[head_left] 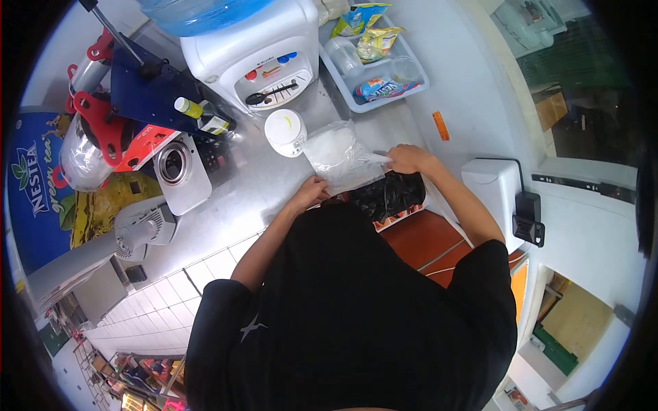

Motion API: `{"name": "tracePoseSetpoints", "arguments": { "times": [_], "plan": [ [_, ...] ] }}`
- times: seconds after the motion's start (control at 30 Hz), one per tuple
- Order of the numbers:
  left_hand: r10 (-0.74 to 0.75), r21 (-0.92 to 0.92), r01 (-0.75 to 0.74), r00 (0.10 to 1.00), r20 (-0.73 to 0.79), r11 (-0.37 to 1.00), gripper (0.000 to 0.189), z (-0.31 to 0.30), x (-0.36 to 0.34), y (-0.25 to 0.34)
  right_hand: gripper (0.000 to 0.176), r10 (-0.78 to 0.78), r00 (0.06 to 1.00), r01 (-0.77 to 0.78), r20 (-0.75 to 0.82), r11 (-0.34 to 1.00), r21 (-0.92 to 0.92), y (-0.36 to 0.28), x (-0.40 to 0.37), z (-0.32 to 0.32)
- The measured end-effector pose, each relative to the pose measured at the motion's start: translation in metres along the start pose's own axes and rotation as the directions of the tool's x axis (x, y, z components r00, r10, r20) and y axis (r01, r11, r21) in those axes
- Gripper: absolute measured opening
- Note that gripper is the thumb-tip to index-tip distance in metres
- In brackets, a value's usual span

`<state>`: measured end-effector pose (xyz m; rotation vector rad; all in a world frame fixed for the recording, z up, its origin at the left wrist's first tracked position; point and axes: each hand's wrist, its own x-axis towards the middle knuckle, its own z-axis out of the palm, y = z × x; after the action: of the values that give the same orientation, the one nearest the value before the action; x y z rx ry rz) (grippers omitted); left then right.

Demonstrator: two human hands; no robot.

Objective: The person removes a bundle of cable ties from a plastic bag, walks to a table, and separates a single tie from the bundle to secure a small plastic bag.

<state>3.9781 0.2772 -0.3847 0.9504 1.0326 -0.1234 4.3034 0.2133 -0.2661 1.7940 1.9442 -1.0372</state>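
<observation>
A clear plastic bag (339,152) with whitish contents lies on the metal counter in front of me. My right hand (409,159) pinches the bag's gathered end on the right. At its near left corner, the fingers of my left hand (312,192) are closed on the edge of the plastic. Just beyond the bag stands a round white tub (282,130) with a yellow mark on its top. Below the counter edge, between my arms, hangs a black plastic liner (401,195).
A white water dispenser (253,55) stands at the back, beside a pale blue basket (384,104) holding packets. To the left are a dark bottle (214,123), a cup sealing machine (96,123) and a grey device (144,229). A white box (490,188) is at right.
</observation>
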Motion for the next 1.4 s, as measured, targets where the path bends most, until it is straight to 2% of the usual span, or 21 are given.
{"name": "tracePoseSetpoints", "arguments": {
  "times": [0.13,0.2,0.33,0.4,0.43,0.5,0.53,0.57,0.63,0.7,0.73,0.8,0.83,0.9,0.93,0.97,1.0,1.1,1.2,1.33,1.4],
  "plan": [
    [0.135,0.151,-0.122,0.988,-0.074,0.981,0.039,-0.002,-0.007,-0.001,0.034,-0.035,0.999,0.034,0.008,0.997,0.063,0.014,-0.001,0.016],
    [0.06,0.581,-0.048,0.998,-0.002,0.813,0.039,-0.004,-0.013,0.014,0.034,-0.043,0.999,0.043,-0.003,0.996,0.073,0.015,0.003,0.023],
    [0.036,0.613,-0.109,0.991,0.13,0.782,0.04,0.019,-0.041,0.048,0.033,-0.034,0.997,0.048,-0.075,0.98,0.195,0.013,-0.004,0.018],
    [-0.024,0.485,-0.122,0.959,0.283,0.866,0.041,0.033,-0.049,0.061,0.033,-0.05,0.991,0.073,-0.122,0.978,0.195,0.02,-0.012,0.018],
    [-0.023,0.485,-0.123,0.959,0.284,0.866,0.041,0.04,-0.047,0.065,0.032,-0.064,0.983,0.097,-0.171,0.977,0.191,0.023,-0.017,0.018],
    [0.094,0.542,-0.357,0.887,0.452,0.761,0.05,0.056,-0.043,0.07,0.033,-0.024,0.987,0.059,-0.159,0.974,0.219,0.015,-0.031,0.003],
    [0.097,0.54,-0.362,0.884,0.456,0.76,0.05,0.064,-0.04,0.073,0.033,0.015,0.989,0.022,-0.148,0.969,0.246,0.014,-0.037,-0.002],
    [0.113,0.479,-0.359,0.876,0.469,0.801,0.054,0.073,-0.039,0.076,0.033,0.019,0.989,0.017,-0.148,0.97,0.243,0.018,-0.038,0.003],
    [0.139,0.41,-0.361,0.866,0.48,0.838,0.062,0.091,-0.031,0.079,0.035,-0.013,0.95,0.144,-0.311,0.904,0.402,0.029,-0.035,0.013],
    [0.122,-0.097,-0.082,0.83,0.544,0.992,0.083,0.109,-0.018,0.074,0.034,0.008,0.96,0.121,-0.279,0.889,0.442,0.011,-0.048,-0.011],
    [0.131,-0.106,-0.087,0.831,0.541,0.991,0.083,0.118,-0.012,0.072,0.032,0.029,0.97,0.096,-0.243,0.867,0.489,0.001,-0.053,-0.018],
    [0.289,-0.546,-0.02,0.864,0.411,0.838,0.086,0.132,-0.005,0.076,0.03,-0.001,0.945,0.191,-0.328,0.814,0.549,-0.006,-0.046,-0.005],
    [0.296,-0.549,-0.028,0.865,0.405,0.835,0.086,0.135,-0.003,0.079,0.028,-0.016,0.911,0.286,-0.412,0.743,0.605,-0.009,-0.042,0.001],
    [0.453,-0.634,-0.331,0.891,0.035,0.699,0.077,0.136,-0.006,0.09,0.027,-0.009,0.903,0.324,-0.43,0.672,0.665,-0.035,-0.042,-0.01],
    [0.454,-0.634,-0.339,0.891,0.022,0.695,0.077,0.134,-0.007,0.097,0.026,0.0,0.897,0.356,-0.443,0.593,0.722,-0.043,-0.04,-0.015],
    [0.491,-0.674,-0.391,0.87,-0.046,0.627,0.076,0.13,-0.01,0.108,0.028,0.038,0.947,0.217,-0.319,0.655,0.723,-0.044,-0.035,-0.015],
    [0.522,-0.704,-0.442,0.845,-0.118,0.556,0.075,0.124,-0.014,0.117,0.028,0.019,0.948,0.228,-0.317,0.654,0.721,-0.047,-0.028,-0.011],
    [0.426,-0.83,-0.356,0.89,-0.161,0.43,0.063,0.111,-0.029,0.135,0.032,0.066,0.936,0.253,-0.346,0.556,0.792,-0.062,-0.004,0.009],
    [0.401,-0.841,-0.413,0.877,-0.264,0.349,0.057,0.095,-0.032,0.127,0.034,0.05,0.941,0.25,-0.334,0.563,0.788,-0.072,0.005,0.018],
    [0.362,-0.869,-0.399,0.887,-0.286,0.293,0.049,0.078,-0.036,0.114,0.034,0.036,0.956,0.226,-0.292,0.546,0.807,-0.089,0.01,0.015],
    [0.418,-0.862,-0.446,0.849,-0.322,0.243,0.042,0.07,-0.034,0.104,0.033,-0.007,0.954,0.263,-0.3,0.5,0.825,-0.105,0.01,0.006]
  ]
}}
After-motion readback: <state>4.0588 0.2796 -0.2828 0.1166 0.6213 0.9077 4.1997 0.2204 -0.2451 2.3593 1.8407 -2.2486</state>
